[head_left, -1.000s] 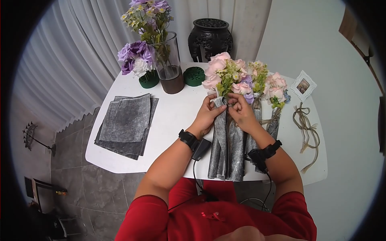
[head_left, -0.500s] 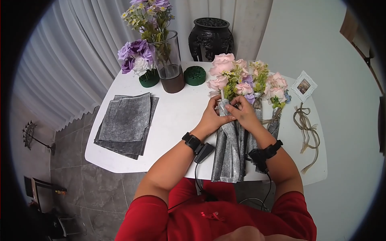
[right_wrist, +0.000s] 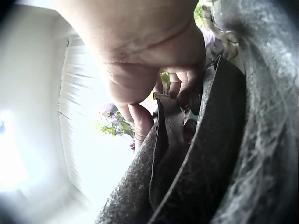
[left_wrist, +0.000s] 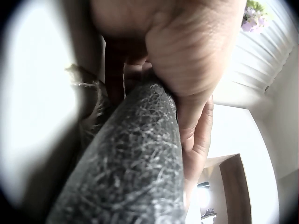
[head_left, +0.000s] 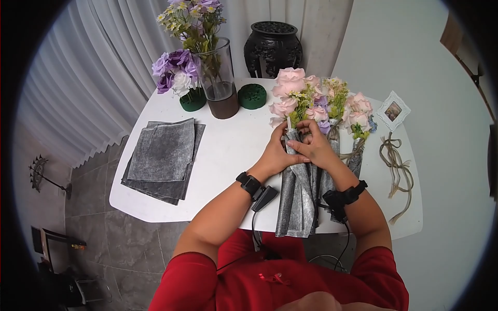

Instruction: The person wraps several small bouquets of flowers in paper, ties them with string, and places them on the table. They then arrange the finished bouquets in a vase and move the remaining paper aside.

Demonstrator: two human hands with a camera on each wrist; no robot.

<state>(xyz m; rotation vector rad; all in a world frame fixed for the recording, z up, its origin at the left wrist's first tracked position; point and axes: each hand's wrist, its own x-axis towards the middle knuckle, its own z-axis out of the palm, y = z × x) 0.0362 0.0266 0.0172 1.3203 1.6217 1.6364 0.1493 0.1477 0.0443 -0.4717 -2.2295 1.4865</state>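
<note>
In the head view, grey wrapping paper is gathered round the stems of a bouquet of pink roses with small yellow-green sprigs. My left hand grips the top of the wrap from the left, its thumb across the front. From the right, my right hand pinches the same paper just under the blooms, its thumb on the front. The left wrist view has the rolled paper running up into the hand. Overlapping folds of paper show in the right wrist view. Palms and fingers hide most of the stems.
Wrapped bouquets, one with pink roses, lie close at the right. Beyond them are loose twine and a white photo frame. Grey sheets are stacked left; a glass vase and green foam block stand behind.
Both hands have shifted slightly right with the bouquet. A paper edge now folds across the front, where the sides hung apart before, and the thumbs have come across the wrap.
</note>
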